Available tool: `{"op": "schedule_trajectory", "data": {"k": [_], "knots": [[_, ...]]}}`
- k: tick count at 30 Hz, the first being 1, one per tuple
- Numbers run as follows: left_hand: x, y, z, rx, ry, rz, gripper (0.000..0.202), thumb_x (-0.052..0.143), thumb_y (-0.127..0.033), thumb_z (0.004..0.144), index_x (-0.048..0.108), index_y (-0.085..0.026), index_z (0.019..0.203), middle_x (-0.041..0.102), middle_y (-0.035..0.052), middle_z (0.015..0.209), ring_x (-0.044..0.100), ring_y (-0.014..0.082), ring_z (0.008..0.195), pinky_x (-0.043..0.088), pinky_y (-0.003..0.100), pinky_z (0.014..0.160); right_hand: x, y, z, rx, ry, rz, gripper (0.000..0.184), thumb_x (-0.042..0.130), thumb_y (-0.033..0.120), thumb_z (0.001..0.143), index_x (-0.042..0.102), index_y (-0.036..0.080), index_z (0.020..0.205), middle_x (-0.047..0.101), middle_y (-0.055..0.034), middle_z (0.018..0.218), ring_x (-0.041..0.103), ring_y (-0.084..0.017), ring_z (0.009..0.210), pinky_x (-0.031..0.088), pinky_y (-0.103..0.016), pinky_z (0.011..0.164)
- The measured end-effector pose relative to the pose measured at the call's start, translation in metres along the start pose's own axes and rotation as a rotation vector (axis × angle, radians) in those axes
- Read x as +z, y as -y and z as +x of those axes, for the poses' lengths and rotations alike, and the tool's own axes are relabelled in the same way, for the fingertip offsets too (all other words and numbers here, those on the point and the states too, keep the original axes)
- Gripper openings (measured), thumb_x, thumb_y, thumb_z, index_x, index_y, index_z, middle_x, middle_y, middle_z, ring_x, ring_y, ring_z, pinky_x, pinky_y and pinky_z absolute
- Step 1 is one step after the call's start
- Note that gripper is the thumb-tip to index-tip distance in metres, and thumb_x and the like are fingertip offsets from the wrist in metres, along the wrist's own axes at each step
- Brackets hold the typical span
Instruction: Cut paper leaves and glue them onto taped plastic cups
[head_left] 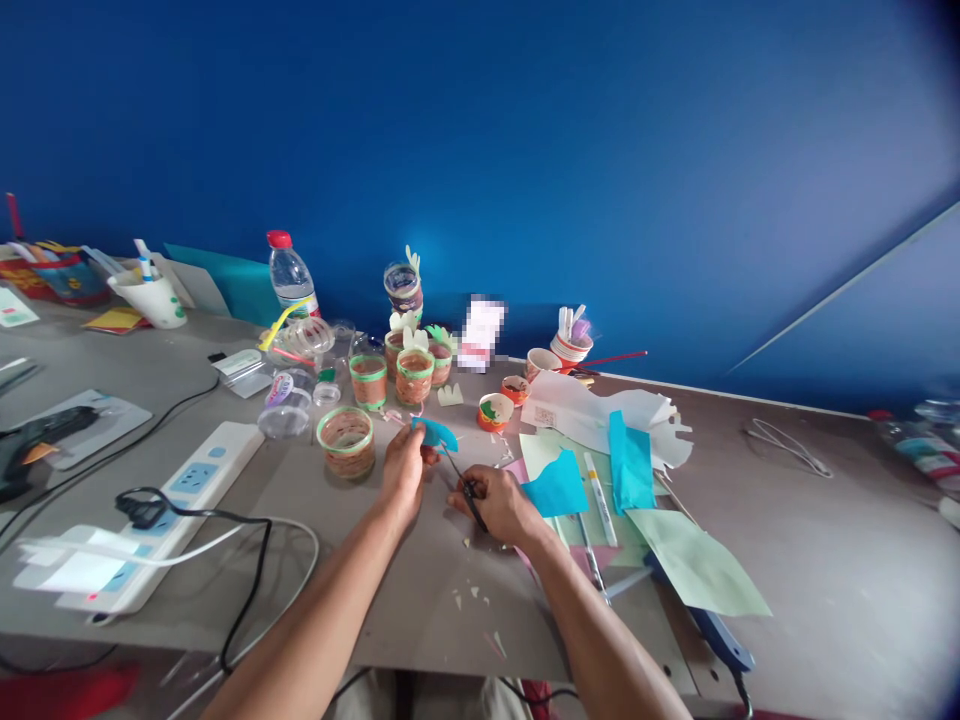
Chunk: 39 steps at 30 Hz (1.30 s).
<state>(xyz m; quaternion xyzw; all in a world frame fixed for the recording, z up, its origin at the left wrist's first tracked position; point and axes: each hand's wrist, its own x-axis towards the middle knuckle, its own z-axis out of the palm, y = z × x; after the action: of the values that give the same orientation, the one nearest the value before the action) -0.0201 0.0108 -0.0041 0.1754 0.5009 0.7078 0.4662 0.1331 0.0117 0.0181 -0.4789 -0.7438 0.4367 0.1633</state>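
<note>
A small piece of blue paper is pinched in my left hand, above the table. My right hand grips dark-handled scissors, whose blades point up and left at the paper's lower edge. Whether the blades touch the paper I cannot tell. Left of my left hand stands a brown, green-rimmed cup. More blue paper lies on pale green sheets just right of my right hand, beside a white marker. Tiny paper scraps are scattered below my hands.
Several green-banded cups with paper cutouts stand behind my hands, near a red-capped bottle. A power strip with cables lies left, near a glue gun. White cut paper lies back right. A blue wall bounds the table.
</note>
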Motion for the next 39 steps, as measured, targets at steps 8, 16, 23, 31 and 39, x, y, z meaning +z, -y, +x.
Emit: {"op": "schedule_trajectory", "data": {"k": [8, 16, 23, 31, 39], "knots": [[0.003, -0.002, -0.002, 0.052, -0.014, -0.086, 0.030, 0.069, -0.042, 0.068, 0.047, -0.021, 0.064, 0.049, -0.0077, 0.047, 0.046, 0.0086, 0.042, 0.043, 0.023, 0.052, 0.000, 0.002, 0.000, -0.007, 0.002, 0.007, 0.016, 0.066, 0.032, 0.072, 0.065, 0.016, 0.074, 0.045, 0.0056, 0.053, 0.035, -0.008, 0.053, 0.029, -0.020, 0.048], [0.007, -0.008, -0.005, 0.049, -0.007, -0.151, 0.026, 0.072, -0.033, 0.062, 0.050, -0.019, 0.064, 0.053, -0.0073, 0.049, 0.046, 0.0063, 0.044, 0.039, 0.020, 0.050, -0.001, 0.004, 0.000, -0.005, 0.022, -0.008, 0.016, 0.067, 0.032, 0.072, 0.065, 0.016, 0.074, 0.044, 0.0055, 0.054, 0.035, -0.009, 0.053, 0.029, -0.020, 0.049], [0.001, 0.000, 0.006, 0.123, -0.018, -0.098, 0.033, 0.078, -0.038, 0.061, 0.054, -0.019, 0.076, 0.050, -0.0086, 0.055, 0.041, 0.0056, 0.045, 0.031, 0.020, 0.047, 0.000, 0.002, 0.000, -0.001, 0.035, 0.019, 0.018, 0.067, 0.034, 0.071, 0.064, 0.017, 0.074, 0.045, 0.0053, 0.055, 0.036, -0.009, 0.054, 0.029, -0.021, 0.050], [-0.004, 0.006, 0.011, 0.159, -0.028, -0.033, 0.031, 0.076, -0.040, 0.065, 0.056, -0.020, 0.077, 0.051, -0.0074, 0.057, 0.044, 0.0076, 0.048, 0.033, 0.021, 0.050, 0.002, -0.001, 0.001, -0.002, 0.048, 0.058, 0.017, 0.068, 0.033, 0.071, 0.062, 0.017, 0.072, 0.044, 0.0061, 0.054, 0.035, -0.009, 0.052, 0.027, -0.021, 0.048], [-0.004, 0.002, 0.009, 0.165, -0.025, -0.044, 0.030, 0.077, -0.039, 0.063, 0.057, -0.020, 0.075, 0.049, -0.0077, 0.055, 0.042, 0.0074, 0.048, 0.032, 0.021, 0.049, 0.001, -0.003, 0.000, -0.038, 0.035, 0.009, 0.020, 0.067, 0.035, 0.073, 0.063, 0.016, 0.072, 0.042, 0.0061, 0.054, 0.033, -0.008, 0.053, 0.026, -0.020, 0.047]]}}
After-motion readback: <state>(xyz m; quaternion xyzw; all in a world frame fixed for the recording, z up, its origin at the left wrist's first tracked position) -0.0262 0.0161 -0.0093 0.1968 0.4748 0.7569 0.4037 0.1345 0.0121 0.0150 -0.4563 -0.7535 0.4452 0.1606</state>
